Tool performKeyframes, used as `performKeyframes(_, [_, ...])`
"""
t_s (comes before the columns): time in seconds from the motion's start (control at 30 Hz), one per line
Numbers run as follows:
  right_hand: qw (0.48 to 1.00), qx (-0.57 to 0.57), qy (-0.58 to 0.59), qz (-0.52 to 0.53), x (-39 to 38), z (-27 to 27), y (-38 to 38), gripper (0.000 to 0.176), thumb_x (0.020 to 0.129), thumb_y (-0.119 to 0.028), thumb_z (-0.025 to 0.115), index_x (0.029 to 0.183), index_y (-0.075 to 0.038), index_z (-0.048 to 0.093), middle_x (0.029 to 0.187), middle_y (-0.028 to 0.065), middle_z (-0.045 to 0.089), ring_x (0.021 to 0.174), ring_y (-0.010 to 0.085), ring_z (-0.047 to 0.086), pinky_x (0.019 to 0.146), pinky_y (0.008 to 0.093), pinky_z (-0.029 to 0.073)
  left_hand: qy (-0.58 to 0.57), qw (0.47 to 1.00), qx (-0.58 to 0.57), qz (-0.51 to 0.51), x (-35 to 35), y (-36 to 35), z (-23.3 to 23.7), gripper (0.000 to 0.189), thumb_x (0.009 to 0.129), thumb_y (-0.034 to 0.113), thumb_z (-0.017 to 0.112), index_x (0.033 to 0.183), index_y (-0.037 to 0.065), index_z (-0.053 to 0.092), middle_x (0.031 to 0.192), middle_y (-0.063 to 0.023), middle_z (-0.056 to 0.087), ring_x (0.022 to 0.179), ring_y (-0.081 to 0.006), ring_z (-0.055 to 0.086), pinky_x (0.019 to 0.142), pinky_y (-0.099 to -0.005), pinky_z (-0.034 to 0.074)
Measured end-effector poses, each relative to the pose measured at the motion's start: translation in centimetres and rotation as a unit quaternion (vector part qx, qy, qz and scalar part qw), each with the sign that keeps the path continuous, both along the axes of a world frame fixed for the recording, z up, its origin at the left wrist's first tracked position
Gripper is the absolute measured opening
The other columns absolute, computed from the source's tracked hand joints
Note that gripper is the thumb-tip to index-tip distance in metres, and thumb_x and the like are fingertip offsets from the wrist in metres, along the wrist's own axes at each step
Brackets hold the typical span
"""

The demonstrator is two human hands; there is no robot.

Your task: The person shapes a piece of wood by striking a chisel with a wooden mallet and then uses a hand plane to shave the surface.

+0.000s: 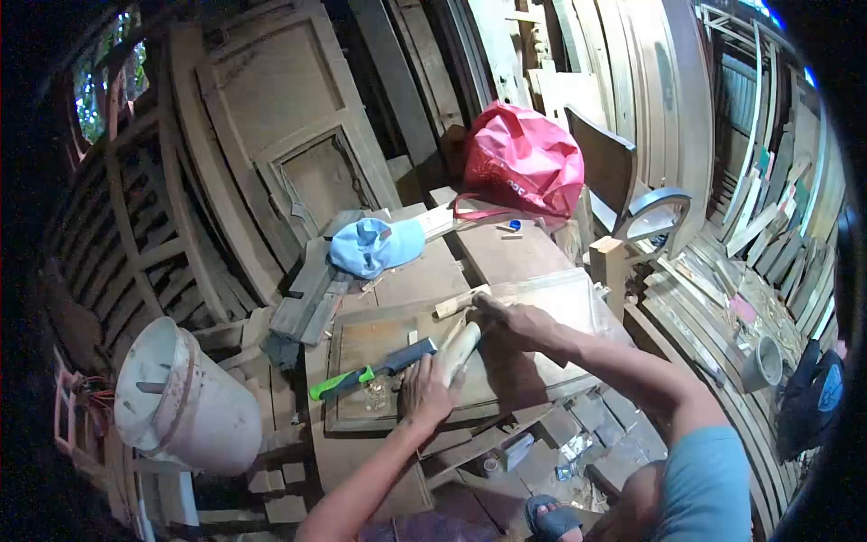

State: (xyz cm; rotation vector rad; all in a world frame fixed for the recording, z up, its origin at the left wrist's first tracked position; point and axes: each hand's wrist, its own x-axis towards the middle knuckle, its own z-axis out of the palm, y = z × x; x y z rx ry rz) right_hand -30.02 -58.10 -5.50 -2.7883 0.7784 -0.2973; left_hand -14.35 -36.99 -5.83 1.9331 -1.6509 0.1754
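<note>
Palm of left hand (424, 394) flat on pale wood block (459, 347), right hand (515, 322) clamped on upper end

A pale, rounded wooden stick (459, 346) lies slanted on a flat brown wooden panel (551, 294) at the surface's middle, its far end tilted right.

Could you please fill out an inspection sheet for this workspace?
Surface: wooden panel lying flat on a bench.
Job's things: pale stick on the panel; green-handled tool beside it.
Clutter: blue cap, red bag, wood block, white bucket.
Hands: left hand flat at the stick's lower end; right hand closed at its upper end.
Cables: nothing seen.
Surroundings: old door leaning behind; planks stacked at the right.
</note>
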Motion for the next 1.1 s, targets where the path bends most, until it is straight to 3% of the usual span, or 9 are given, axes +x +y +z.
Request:
performKeyframes(0.03, [1.000,0.000,0.002,0.002,-0.4,-1.0,-0.3,0.058,0.086,-0.017,0.049,0.142,-0.021,0.034,0.086,0.0263,0.064,0.073,0.0420,0.064,0.063,0.0487,0.049,0.002,1.000,0.000,0.002,0.1,0.0,0.0,0.047,0.085,0.042,0.057,0.100,-0.002,0.055,0.092,-0.0211,0.055,0.088,-0.0374,0.056,0.079,-0.0461,0.043])
performKeyframes(0.1, [0.999,-0.023,0.005,0.027,-1.1,2.1,2.3,0.081,0.082,-0.010,0.049,0.149,-0.020,0.003,0.065,0.0204,0.061,0.055,0.0348,0.062,0.048,0.0457,0.049,0.016,1.000,0.007,-0.010,0.2,-0.1,-0.4,0.050,0.084,0.043,0.059,0.103,-0.004,0.054,0.095,-0.0231,0.055,0.092,-0.0391,0.054,0.081,-0.0469,0.042])
performKeyframes(0.13, [0.998,0.008,-0.039,0.048,-0.5,-1.0,0.6,0.082,0.083,-0.013,0.051,0.149,-0.023,0.003,0.070,0.0220,0.063,0.058,0.0368,0.062,0.049,0.0458,0.049,-0.048,0.996,-0.073,0.002,0.9,-0.8,-3.5,0.051,0.081,0.040,0.061,0.104,-0.004,0.051,0.099,-0.0255,0.054,0.095,-0.0407,0.052,0.082,-0.0480,0.040])
performKeyframes(0.27, [0.989,0.111,0.040,0.083,0.1,2.8,7.3,0.082,0.083,-0.019,0.055,0.149,-0.024,0.007,0.077,0.0240,0.064,0.066,0.0383,0.064,0.054,0.0471,0.048,0.014,1.000,-0.004,-0.009,0.5,-0.4,-1.3,0.050,0.073,0.030,0.067,0.106,-0.002,0.046,0.103,-0.0254,0.051,0.100,-0.0407,0.049,0.083,-0.0490,0.039])
performKeyframes(0.5, [0.986,0.091,0.137,0.014,0.4,5.7,8.2,0.064,0.086,-0.018,0.048,0.144,-0.014,0.023,0.084,0.0214,0.066,0.073,0.0370,0.066,0.060,0.0478,0.051,0.048,0.998,-0.011,0.026,0.6,0.5,-1.7,0.045,0.071,0.031,0.070,0.097,0.001,0.049,0.098,-0.0202,0.051,0.097,-0.0374,0.049,0.082,-0.0475,0.039])
performKeyframes(0.57, [0.995,0.053,-0.039,0.071,-1.0,3.6,4.4,0.064,0.087,-0.019,0.047,0.145,-0.018,0.020,0.080,0.0213,0.065,0.070,0.0385,0.065,0.057,0.0478,0.050,0.034,0.999,-0.015,0.023,0.6,0.7,-1.4,0.045,0.071,0.033,0.071,0.095,0.002,0.051,0.096,-0.0185,0.051,0.096,-0.0362,0.050,0.080,-0.0476,0.040])
performKeyframes(0.67, [0.997,0.007,0.029,-0.073,-2.1,1.5,-0.6,0.065,0.087,-0.021,0.049,0.145,-0.019,0.019,0.066,0.0217,0.062,0.061,0.0412,0.062,0.053,0.0500,0.048,0.068,0.997,-0.028,0.009,0.8,0.5,-1.5,0.044,0.071,0.036,0.070,0.095,0.003,0.051,0.095,-0.0161,0.052,0.092,-0.0346,0.052,0.078,-0.0457,0.042])
performKeyframes(0.7, [0.993,0.056,0.038,-0.093,-2.5,3.5,-0.4,0.064,0.084,-0.024,0.050,0.142,-0.014,0.026,0.078,0.0249,0.064,0.073,0.0425,0.064,0.062,0.0505,0.049,0.068,0.997,-0.028,0.008,0.6,0.5,-1.6,0.044,0.071,0.036,0.070,0.095,0.003,0.051,0.095,-0.0161,0.052,0.092,-0.0346,0.052,0.078,-0.0457,0.042])
performKeyframes(1.1, [0.995,-0.044,-0.078,-0.048,-2.8,4.0,1.8,0.068,0.086,-0.021,0.047,0.146,-0.013,0.015,0.070,0.0249,0.062,0.064,0.0433,0.062,0.055,0.0532,0.047,0.050,0.996,-0.067,0.000,0.4,1.1,-0.2,0.031,0.079,0.027,0.067,0.087,0.000,0.054,0.086,-0.0182,0.050,0.083,-0.0369,0.050,0.074,-0.0458,0.040])
